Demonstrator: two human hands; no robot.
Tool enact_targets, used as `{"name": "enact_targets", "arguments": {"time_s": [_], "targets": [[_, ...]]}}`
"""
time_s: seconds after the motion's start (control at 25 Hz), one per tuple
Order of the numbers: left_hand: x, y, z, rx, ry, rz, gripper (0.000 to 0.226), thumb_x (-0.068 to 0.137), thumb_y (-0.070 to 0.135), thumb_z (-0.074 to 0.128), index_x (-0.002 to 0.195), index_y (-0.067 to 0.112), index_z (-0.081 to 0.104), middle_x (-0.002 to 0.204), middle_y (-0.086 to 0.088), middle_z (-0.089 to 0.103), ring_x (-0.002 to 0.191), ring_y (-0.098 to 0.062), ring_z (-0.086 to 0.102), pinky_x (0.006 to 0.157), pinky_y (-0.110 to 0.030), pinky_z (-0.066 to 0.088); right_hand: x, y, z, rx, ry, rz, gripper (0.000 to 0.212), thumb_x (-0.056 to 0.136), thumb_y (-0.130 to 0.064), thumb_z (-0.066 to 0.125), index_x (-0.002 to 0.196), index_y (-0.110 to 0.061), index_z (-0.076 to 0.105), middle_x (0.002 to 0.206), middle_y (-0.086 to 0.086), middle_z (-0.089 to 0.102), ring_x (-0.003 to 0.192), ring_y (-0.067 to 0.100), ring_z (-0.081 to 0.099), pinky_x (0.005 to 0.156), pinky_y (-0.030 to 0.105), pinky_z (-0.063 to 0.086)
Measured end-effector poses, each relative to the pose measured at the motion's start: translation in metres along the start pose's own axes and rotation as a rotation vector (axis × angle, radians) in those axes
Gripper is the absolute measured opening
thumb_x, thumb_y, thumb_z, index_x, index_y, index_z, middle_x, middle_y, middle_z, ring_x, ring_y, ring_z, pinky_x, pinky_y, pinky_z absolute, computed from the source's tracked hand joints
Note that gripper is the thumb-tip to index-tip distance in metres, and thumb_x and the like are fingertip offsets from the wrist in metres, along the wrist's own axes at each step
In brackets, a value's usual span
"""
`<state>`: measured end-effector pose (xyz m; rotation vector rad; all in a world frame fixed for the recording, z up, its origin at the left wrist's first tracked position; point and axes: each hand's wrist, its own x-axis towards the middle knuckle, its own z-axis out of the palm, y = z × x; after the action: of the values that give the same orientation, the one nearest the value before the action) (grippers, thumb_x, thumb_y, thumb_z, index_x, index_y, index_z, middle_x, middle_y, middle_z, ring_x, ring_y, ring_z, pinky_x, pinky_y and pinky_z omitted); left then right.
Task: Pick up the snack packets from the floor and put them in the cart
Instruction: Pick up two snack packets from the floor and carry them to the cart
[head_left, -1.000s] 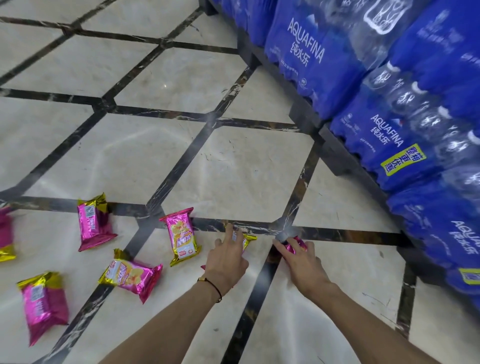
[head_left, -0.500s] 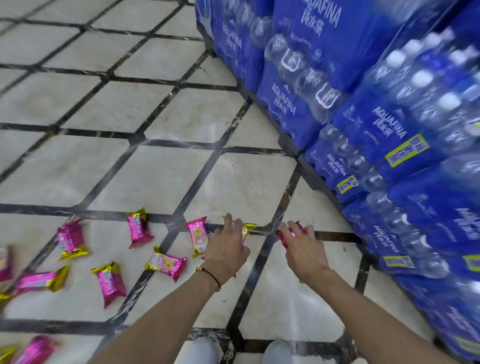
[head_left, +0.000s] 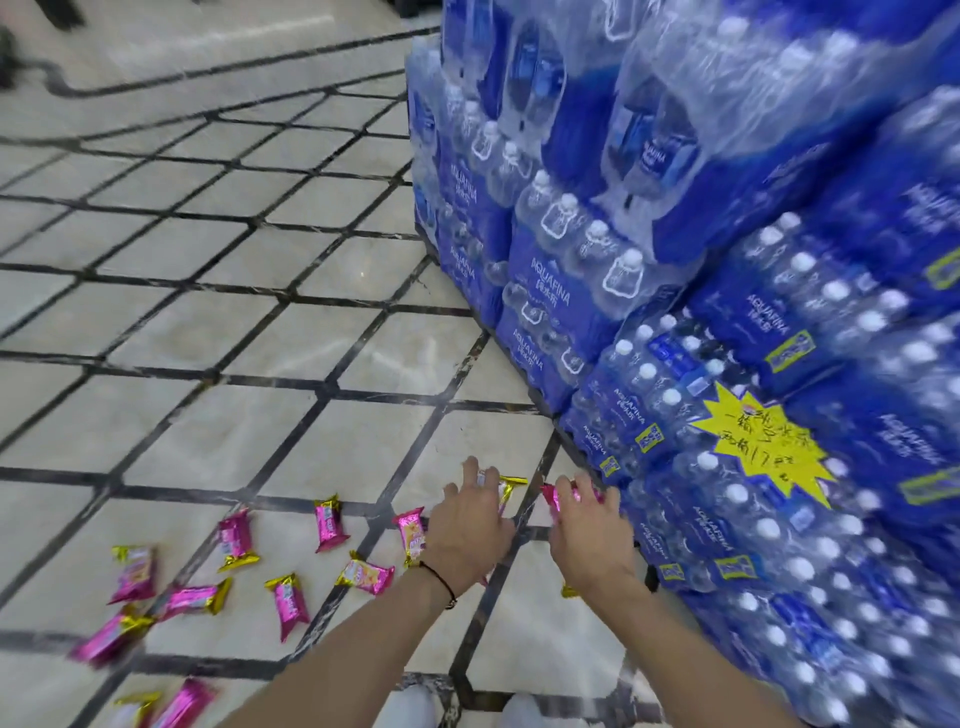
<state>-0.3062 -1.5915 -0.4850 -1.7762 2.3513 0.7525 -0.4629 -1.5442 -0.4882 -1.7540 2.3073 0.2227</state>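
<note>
Pinching one pink-and-gold foil snack packet (head_left: 563, 496) in the right hand (head_left: 589, 535) and gripping a second packet (head_left: 506, 487) in the left hand (head_left: 470, 530), low over the tiled floor (head_left: 311, 441) at its edge by the blue water-bottle packs (head_left: 753, 312), treat these as probably light, crinkly, slippery wrappers best held mid-body.

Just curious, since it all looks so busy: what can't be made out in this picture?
Head view:
- cart: nowhere in frame.
- gold-ended packet: mostly covered by the left hand gripping it.
- pink packet: mostly hidden in the right hand.
- bottom-left packets: cut by the frame edge.
- yellow star sign: writing blurred.
</note>
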Motion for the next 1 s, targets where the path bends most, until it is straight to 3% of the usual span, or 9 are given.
{"name": "enact_targets", "arguments": {"time_s": [0.32, 0.44, 0.52, 0.64, 0.84, 1.0], "targets": [[-0.060, 0.070, -0.137, -0.016, 0.159, -0.040, 0.049, 0.088, 0.034, 0.056, 0.134, 0.022, 0.043, 0.152, -0.013, 0.028, 0.111, -0.037, 0.057, 0.081, -0.037, 0.045, -0.053, 0.032, -0.140, 0.074, 0.125, 0.092, 0.049, 0.090, -0.037, 0.059, 0.133, -0.021, 0.043, 0.132, 0.002, 0.047, 0.118, 0.034, 0.043, 0.077, 0.043, 0.056], [-0.069, 0.096, -0.164, -0.045, 0.207, -0.006, 0.040, 0.087, 0.037, 0.056, 0.123, 0.021, 0.048, 0.143, -0.014, 0.037, 0.107, -0.036, 0.059, 0.086, -0.041, 0.050, -0.072, 0.040, -0.170, 0.071, 0.149, 0.120, 0.053, 0.087, -0.040, 0.063, 0.133, -0.021, 0.045, 0.132, 0.003, 0.049, 0.122, 0.035, 0.043, 0.076, 0.044, 0.056], [-0.080, 0.115, -0.176, -0.092, 0.217, 0.069, 0.033, 0.085, 0.039, 0.055, 0.113, 0.022, 0.049, 0.132, -0.010, 0.043, 0.100, -0.035, 0.059, 0.083, -0.044, 0.052, -0.092, 0.048, -0.185, 0.078, 0.161, 0.161, 0.051, 0.089, -0.041, 0.061, 0.133, -0.020, 0.045, 0.132, 0.003, 0.049, 0.122, 0.034, 0.043, 0.077, 0.043, 0.055], [-0.095, 0.141, -0.187, -0.082, 0.205, 0.217, 0.033, 0.085, 0.037, 0.055, 0.113, 0.021, 0.050, 0.127, -0.007, 0.044, 0.103, -0.035, 0.058, 0.086, -0.043, 0.050, -0.123, 0.064, -0.205, 0.084, 0.204, 0.252, 0.050, 0.093, -0.039, 0.057, 0.136, -0.019, 0.043, 0.136, 0.001, 0.047, 0.124, 0.032, 0.039, 0.080, 0.041, 0.055], [-0.125, 0.175, -0.190, -0.038, 0.133, 0.395, 0.034, 0.087, 0.037, 0.054, 0.115, 0.019, 0.048, 0.135, -0.013, 0.038, 0.102, -0.041, 0.059, 0.086, -0.045, 0.050, -0.185, 0.098, -0.230, 0.057, 0.257, 0.441, 0.046, 0.096, -0.036, 0.051, 0.138, -0.018, 0.041, 0.137, 0.001, 0.045, 0.127, 0.033, 0.039, 0.082, 0.039, 0.052], [-0.160, 0.216, -0.173, 0.016, 0.065, 0.549, 0.041, 0.090, 0.039, 0.054, 0.126, 0.020, 0.048, 0.142, -0.012, 0.033, 0.110, -0.042, 0.058, 0.087, -0.045, 0.047, -0.248, 0.118, -0.233, 0.059, 0.276, 0.614, 0.057, 0.097, -0.044, 0.049, 0.145, -0.018, 0.034, 0.142, 0.003, 0.042, 0.131, 0.036, 0.036, 0.082, 0.042, 0.053]]}}
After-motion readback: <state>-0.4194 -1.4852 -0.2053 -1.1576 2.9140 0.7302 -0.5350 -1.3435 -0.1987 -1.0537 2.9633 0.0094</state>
